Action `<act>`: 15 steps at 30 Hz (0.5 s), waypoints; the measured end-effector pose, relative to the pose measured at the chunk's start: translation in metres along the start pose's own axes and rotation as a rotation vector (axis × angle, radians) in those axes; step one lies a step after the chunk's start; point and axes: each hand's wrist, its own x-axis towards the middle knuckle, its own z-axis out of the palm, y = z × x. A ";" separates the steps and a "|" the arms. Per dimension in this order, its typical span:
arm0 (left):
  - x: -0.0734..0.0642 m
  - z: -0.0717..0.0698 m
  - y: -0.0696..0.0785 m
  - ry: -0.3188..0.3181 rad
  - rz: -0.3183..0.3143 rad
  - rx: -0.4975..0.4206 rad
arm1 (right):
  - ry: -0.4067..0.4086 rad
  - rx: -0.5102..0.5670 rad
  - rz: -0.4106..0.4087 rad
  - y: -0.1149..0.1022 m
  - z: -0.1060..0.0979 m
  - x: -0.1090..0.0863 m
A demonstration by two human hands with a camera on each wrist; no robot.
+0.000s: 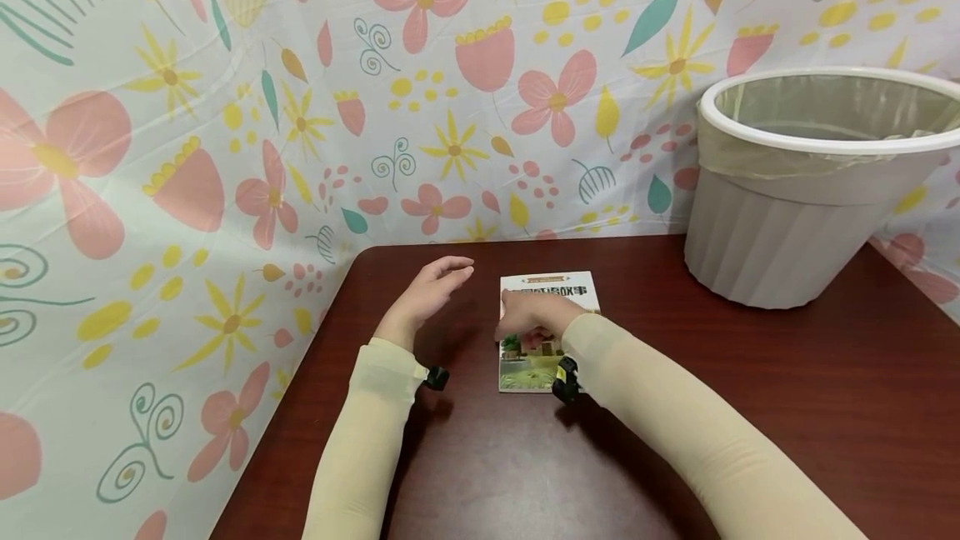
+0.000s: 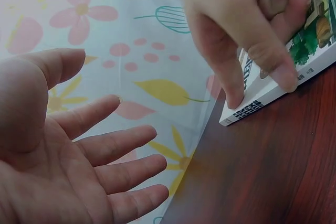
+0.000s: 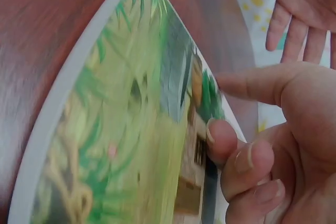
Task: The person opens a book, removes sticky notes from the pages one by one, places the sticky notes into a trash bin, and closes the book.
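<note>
A thin picture book (image 1: pixel 528 377) with a white title band lies on the dark table, its printed characters upside down in the head view. My right hand (image 1: pixel 536 312) is over the left part of the cover. In the left wrist view, its thumb (image 2: pixel 283 77) and another fingertip (image 2: pixel 234 98) grip the book's white spine edge, while the other fingers curl over the cover. Grass and a small house show on the cover (image 3: pixel 121 114) in the right wrist view. Left of the book, my left hand (image 1: pixel 427 294) is held above the table, fingers spread and holding nothing.
A grey bin (image 1: pixel 765 223) with a white rim and a clear liner stands at the table's back right. A flower-printed cloth (image 1: pixel 480 148) hangs behind and to the left of the reddish-brown table (image 1: pixel 480 465). Both wrists wear small black cameras (image 1: pixel 437 377).
</note>
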 end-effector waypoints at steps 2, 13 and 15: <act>0.000 0.001 0.000 0.004 0.001 0.004 | 0.011 -0.024 0.004 0.004 -0.002 -0.002; 0.002 0.017 0.003 -0.012 0.034 0.103 | 0.126 -0.171 -0.054 0.034 -0.019 -0.024; 0.003 0.024 0.003 -0.029 0.043 0.118 | 0.148 -0.191 -0.075 0.043 -0.022 -0.029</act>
